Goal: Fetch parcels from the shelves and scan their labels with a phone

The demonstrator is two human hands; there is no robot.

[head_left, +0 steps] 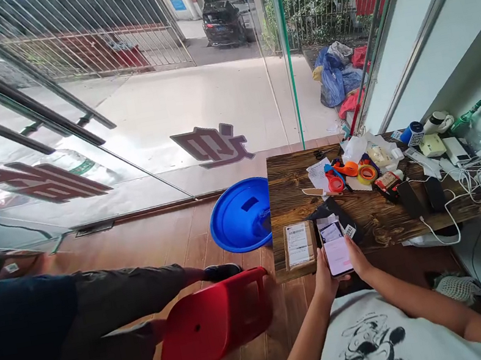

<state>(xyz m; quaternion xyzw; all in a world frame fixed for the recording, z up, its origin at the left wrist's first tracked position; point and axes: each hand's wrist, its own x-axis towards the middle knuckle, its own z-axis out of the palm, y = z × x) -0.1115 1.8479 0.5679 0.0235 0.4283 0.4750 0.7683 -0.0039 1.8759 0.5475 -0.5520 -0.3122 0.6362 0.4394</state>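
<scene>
— Well, what lies at the far left?

— Another person's leg stretches across the floor, a red chair just beside it, and a blue basin against the table's left edge.

— And on the table?

— A labelled parcel sits at the near left corner. Just right of it my left hand and right hand both curl around one phone, screen up, held over the near edge. Tape rolls lie mid-table; chargers and cables crowd the right end.
</scene>
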